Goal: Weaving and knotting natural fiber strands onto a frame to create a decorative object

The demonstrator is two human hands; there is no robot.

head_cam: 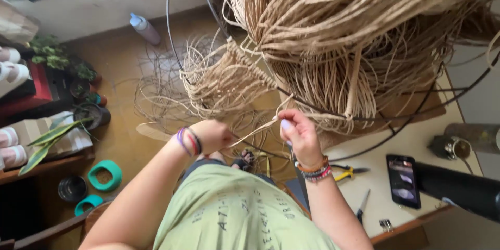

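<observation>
Straw-coloured rattan strands (333, 26) hang in a thick, glossy mass over a thin dark wire frame (174, 36), whose curved hoops rise in front of the person and sweep across the worktop (375, 177). A short run of tight, knotted weaving (250, 62) already follows one slanting rod of the frame, ribbed and regular; judging by the bare wire either side and the great bulk of loose fibre, most of the wrapping is not yet done. The left hand (213, 135) is closed in a fist around the near end of a flat, pale strand (255, 130), and the right hand (298, 131) pinches the same strand between thumb and fingertips just below the lowest wire, so the strand stretches taut between the two. Both wrists carry stacks of coloured bracelets. More fibre lies in loose loops and coils on the ochre tiled floor (120, 140), springy and tangled. On the pale, smooth worktop rest yellow-handled pliers (346, 173), a dark smartphone (402, 180) and a slim tool I cannot identify. To the left stand small potted plants (78, 80), a teal ring-shaped dish (104, 174) and a lilac spray bottle (144, 28).
</observation>
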